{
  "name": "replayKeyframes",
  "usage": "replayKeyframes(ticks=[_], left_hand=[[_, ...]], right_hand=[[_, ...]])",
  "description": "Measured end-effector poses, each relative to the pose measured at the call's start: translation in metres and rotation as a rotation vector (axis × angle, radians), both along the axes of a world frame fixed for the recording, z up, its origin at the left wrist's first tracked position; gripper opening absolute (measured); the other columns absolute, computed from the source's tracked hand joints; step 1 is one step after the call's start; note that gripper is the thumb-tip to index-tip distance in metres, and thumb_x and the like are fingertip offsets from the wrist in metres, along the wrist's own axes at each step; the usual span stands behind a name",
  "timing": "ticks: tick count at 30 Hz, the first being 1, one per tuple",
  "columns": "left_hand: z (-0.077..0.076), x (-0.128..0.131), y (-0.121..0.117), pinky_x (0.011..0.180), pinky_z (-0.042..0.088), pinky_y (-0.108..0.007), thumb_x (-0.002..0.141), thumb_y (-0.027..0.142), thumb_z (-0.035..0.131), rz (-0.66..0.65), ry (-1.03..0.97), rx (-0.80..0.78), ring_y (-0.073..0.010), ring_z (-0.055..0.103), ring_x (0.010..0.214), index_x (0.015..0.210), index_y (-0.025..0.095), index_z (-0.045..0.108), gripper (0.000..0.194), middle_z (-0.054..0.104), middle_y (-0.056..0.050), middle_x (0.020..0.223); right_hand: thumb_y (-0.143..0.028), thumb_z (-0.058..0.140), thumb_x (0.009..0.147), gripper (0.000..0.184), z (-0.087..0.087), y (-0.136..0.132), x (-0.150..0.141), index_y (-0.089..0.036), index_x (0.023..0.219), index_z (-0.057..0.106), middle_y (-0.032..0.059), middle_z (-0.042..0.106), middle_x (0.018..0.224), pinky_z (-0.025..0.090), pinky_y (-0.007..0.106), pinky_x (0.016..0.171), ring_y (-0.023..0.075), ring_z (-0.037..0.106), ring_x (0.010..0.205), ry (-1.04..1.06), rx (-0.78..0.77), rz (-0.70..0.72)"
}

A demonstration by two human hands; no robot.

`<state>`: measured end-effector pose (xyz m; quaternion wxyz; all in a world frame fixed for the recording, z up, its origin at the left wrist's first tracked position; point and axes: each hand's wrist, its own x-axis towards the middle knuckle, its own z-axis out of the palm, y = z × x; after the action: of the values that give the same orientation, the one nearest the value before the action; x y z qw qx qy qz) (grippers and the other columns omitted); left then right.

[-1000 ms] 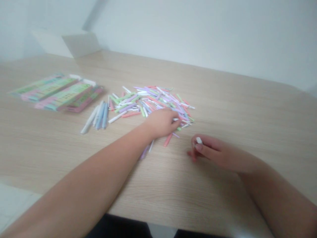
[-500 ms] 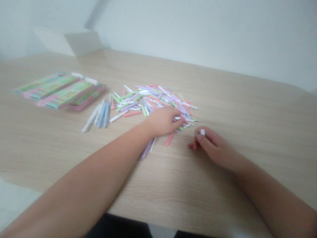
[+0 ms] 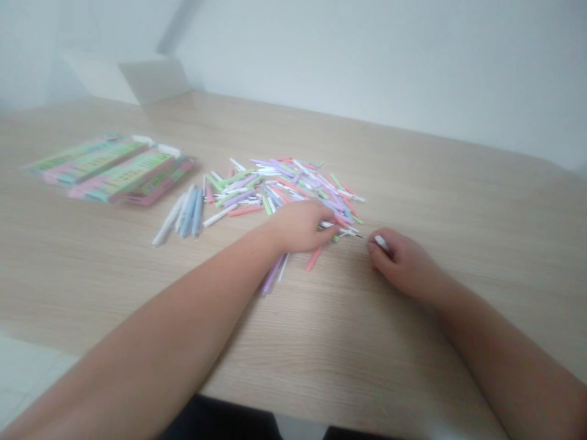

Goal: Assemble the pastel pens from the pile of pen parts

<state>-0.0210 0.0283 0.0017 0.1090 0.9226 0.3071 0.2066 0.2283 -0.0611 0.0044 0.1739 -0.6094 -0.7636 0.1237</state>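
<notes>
The table is a broad sheet of pale, finely streaked wood grain. A matte white, sharp-angled box-like form stands at its back left. Nearer lie flat, oblong packs in pink, green and yellow; their printing is too blurred to read, and their contents cannot be told. A loose heap of slender, smooth sticks, white, lilac, green and coral, spreads mid-table, with a row of white and blue pens beside it. The left hand has thumb and fingers clamped on a thin white rod with a dark, needle-like tip, at the heap's near right edge. The right hand, just beyond that tip, has its fingers curled together around a stubby white piece.
</notes>
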Motion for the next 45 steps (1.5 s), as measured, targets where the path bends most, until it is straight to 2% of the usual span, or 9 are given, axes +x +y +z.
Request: replayKeyframes(ticks=[11,22,33,39,43,45], left_hand=[[-0.002,0.0,0.002,0.099,0.049,-0.037,0.1,0.045,0.045,0.0,0.021,0.0,-0.0242,0.065,0.111,0.116,0.022,0.075,0.04,0.073,-0.009,0.114],[-0.001,0.001,-0.001,0.094,0.049,-0.035,0.099,0.044,0.047,-0.026,0.031,0.008,-0.0234,0.066,0.108,0.114,0.021,0.074,0.039,0.073,-0.008,0.112],[0.005,0.001,-0.005,0.09,0.05,-0.037,0.098,0.047,0.046,-0.019,0.123,0.113,-0.0262,0.066,0.106,0.115,0.024,0.075,0.04,0.072,-0.009,0.107],[0.004,0.006,-0.008,0.098,0.05,-0.035,0.097,0.045,0.048,-0.022,0.101,0.036,-0.0249,0.066,0.11,0.117,0.025,0.074,0.038,0.072,-0.008,0.111],[0.003,0.006,-0.007,0.101,0.05,-0.036,0.098,0.044,0.047,-0.032,0.057,-0.022,-0.0247,0.065,0.112,0.119,0.024,0.074,0.039,0.072,-0.008,0.117],[0.003,0.005,-0.005,0.102,0.049,-0.036,0.099,0.043,0.046,-0.04,0.025,-0.03,-0.0243,0.065,0.115,0.121,0.024,0.073,0.04,0.072,-0.008,0.12]], right_hand=[[-0.035,0.049,0.095,0.021,0.003,0.001,0.001,-0.023,0.08,0.056,0.0021,0.062,0.07,0.038,0.031,0.059,0.0183,0.054,0.062,-0.062,0.002,-0.006],[-0.036,0.049,0.095,0.023,0.006,-0.001,-0.001,-0.022,0.079,0.057,0.0024,0.063,0.072,0.038,0.031,0.061,0.0182,0.055,0.064,-0.092,-0.031,-0.002],[-0.034,0.051,0.094,0.02,0.006,-0.001,0.002,-0.022,0.082,0.061,0.0038,0.067,0.076,0.039,0.031,0.062,0.0195,0.057,0.067,-0.155,-0.058,0.041],[-0.036,0.048,0.097,0.023,0.003,-0.003,0.001,-0.021,0.089,0.064,0.0043,0.068,0.08,0.041,0.032,0.064,0.0199,0.059,0.07,-0.126,-0.05,0.067],[-0.047,0.05,0.099,0.029,0.009,-0.003,0.008,-0.022,0.102,0.064,0.0029,0.067,0.076,0.039,0.031,0.06,0.0197,0.058,0.066,-0.075,0.022,-0.054],[-0.052,0.051,0.097,0.031,0.015,-0.004,0.014,-0.023,0.098,0.061,0.0016,0.064,0.07,0.037,0.031,0.056,0.019,0.056,0.061,-0.083,0.032,-0.124]])
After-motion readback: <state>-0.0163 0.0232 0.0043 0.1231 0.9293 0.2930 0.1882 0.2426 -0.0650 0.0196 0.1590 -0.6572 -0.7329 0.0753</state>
